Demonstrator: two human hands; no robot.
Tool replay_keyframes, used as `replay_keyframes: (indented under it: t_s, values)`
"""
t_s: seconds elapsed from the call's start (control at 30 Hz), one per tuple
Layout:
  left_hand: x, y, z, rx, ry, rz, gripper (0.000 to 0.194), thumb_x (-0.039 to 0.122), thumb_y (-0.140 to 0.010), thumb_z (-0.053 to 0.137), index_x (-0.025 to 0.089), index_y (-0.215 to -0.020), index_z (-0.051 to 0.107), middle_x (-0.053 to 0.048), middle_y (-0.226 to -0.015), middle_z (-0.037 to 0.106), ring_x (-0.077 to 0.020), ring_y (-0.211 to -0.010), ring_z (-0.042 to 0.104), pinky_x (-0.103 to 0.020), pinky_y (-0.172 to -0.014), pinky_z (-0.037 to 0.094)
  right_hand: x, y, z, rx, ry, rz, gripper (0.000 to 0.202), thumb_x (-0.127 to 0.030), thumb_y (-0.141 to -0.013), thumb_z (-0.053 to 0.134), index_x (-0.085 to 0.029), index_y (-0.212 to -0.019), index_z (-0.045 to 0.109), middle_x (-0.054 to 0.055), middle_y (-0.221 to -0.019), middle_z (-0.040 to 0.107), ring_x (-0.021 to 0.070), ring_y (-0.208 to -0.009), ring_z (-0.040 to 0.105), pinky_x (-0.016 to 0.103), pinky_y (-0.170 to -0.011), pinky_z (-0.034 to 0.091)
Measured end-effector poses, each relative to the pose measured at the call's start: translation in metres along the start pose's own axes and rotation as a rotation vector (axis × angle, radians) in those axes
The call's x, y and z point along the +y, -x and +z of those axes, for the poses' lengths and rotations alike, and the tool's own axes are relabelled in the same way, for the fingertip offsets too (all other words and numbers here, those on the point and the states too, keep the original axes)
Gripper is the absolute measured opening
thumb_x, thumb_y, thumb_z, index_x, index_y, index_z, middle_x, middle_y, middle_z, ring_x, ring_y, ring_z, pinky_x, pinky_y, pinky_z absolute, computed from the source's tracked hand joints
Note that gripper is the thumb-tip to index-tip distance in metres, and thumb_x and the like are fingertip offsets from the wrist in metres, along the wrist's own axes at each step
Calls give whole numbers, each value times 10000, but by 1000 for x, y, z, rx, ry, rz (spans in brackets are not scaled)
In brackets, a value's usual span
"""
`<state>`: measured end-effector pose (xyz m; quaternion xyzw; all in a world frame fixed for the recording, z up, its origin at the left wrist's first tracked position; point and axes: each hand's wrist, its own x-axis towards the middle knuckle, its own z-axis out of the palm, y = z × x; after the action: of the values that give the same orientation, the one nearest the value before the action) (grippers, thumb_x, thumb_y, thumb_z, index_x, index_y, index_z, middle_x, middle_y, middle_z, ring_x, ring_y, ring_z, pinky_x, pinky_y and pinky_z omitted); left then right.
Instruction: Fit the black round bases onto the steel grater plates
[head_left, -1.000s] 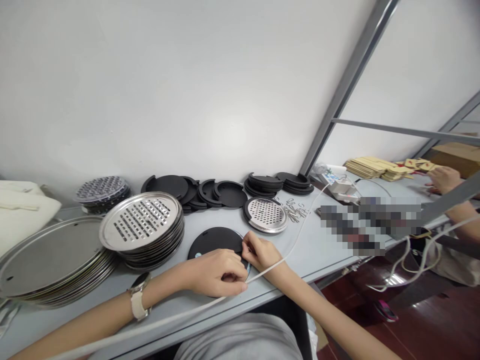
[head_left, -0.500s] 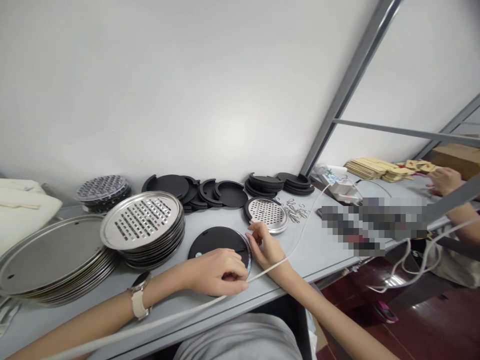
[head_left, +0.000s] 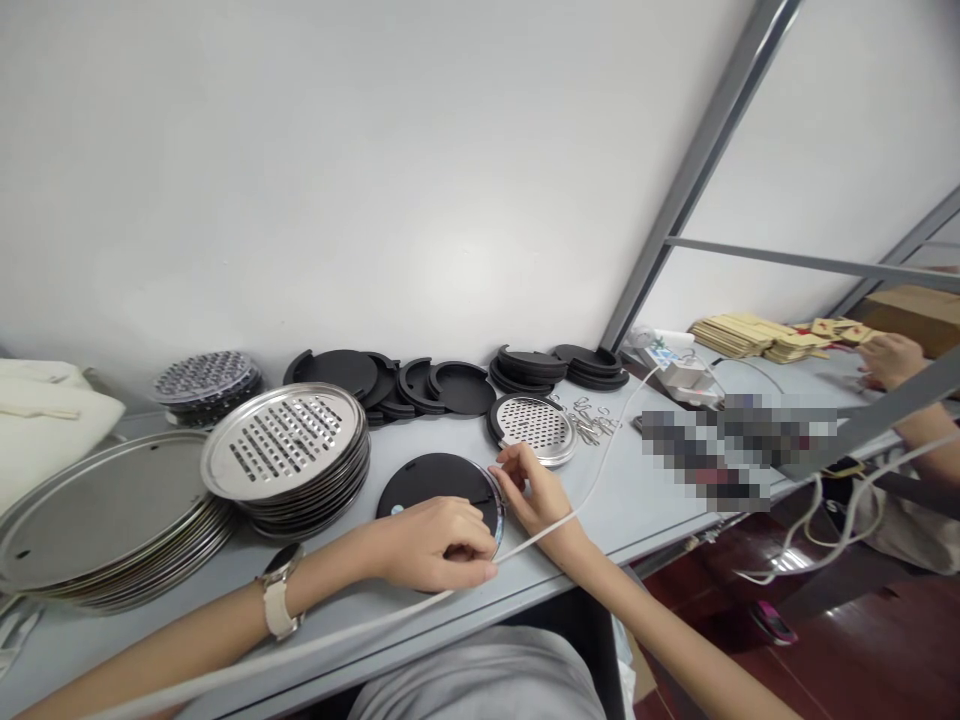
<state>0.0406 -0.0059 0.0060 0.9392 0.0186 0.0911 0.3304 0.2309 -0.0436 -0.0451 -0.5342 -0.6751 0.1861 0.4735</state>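
Observation:
A black round disc (head_left: 431,478) lies flat on the table, with a pale blue spot at its left and a shiny strip along its right rim. My left hand (head_left: 439,545), wearing a watch on the wrist, lies over the disc's front half with fingers curled at the right rim. Bent fingers of my right hand (head_left: 536,495) meet that rim from the other side, thumb and forefinger close together. The undersides of both hands are hidden. Just behind my right hand, a perforated metal grater plate (head_left: 534,425) sits in a black holder.
To the left stand stacks of slotted metal plates (head_left: 289,440) and larger metal discs (head_left: 112,510). Black holders (head_left: 461,388) line the wall, near small metal clips (head_left: 592,422). A white cable (head_left: 600,470) crosses over my right wrist. At far right is another person's hand (head_left: 892,360).
The thumb and forefinger of my right hand have shifted very slightly left along the disc's rim. My left hand and the disc look the same.

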Motion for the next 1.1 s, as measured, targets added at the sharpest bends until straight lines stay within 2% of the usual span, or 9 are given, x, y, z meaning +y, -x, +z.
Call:
replay_keyframes:
  t_s: [0.17, 0.23, 0.37, 0.5, 0.77, 1.1]
  values:
    - [0, 0, 0, -1, -6, -2, 392, 236, -914, 493, 185, -598, 268, 45, -545, 357, -123, -579, 330, -279, -677, 318, 1, -1, 0, 7, -24, -35, 60, -246, -924, 482, -217, -952, 437, -22, -727, 514, 127, -622, 478, 252, -604, 425]
    - [0, 0, 0, 3, -7, -2, 393, 237, -911, 498, 184, -598, 267, 44, -548, 361, -122, -581, 329, -278, -673, 315, -1, -1, 0, -1, 8, -77, 19, -210, -917, 467, -212, -933, 456, -4, -764, 514, 135, -665, 487, 262, -640, 434]
    - [-1, 1, 1, 7, -6, -6, 392, 227, -900, 509, 183, -595, 267, 46, -553, 358, -121, -581, 324, -279, -672, 316, -3, -2, 0, -38, 75, -156, 76, -153, -904, 431, -206, -898, 484, 19, -803, 518, 153, -733, 507, 284, -698, 439]
    - [-1, 0, 1, 6, -4, -8, 395, 249, -905, 491, 186, -589, 262, 41, -547, 356, -125, -576, 323, -285, -670, 321, -3, -2, -1, -27, 96, -163, 81, -155, -901, 457, -204, -922, 517, 37, -836, 569, 176, -796, 538, 316, -755, 450]
    - [-3, 1, 3, 10, -3, -8, 395, 234, -902, 509, 185, -594, 266, 45, -551, 355, -123, -580, 320, -283, -664, 312, -2, -2, 0, -62, 48, -132, 96, -174, -900, 486, -201, -876, 575, 30, -797, 555, 144, -662, 519, 277, -643, 457]
    - [-3, 1, 3, 11, -2, -5, 402, 207, -894, 532, 182, -599, 260, 53, -552, 346, -121, -582, 316, -273, -676, 305, 2, -2, 1, -35, 50, -127, 71, -206, -902, 525, -199, -861, 581, 11, -744, 559, 139, -643, 525, 270, -630, 453]
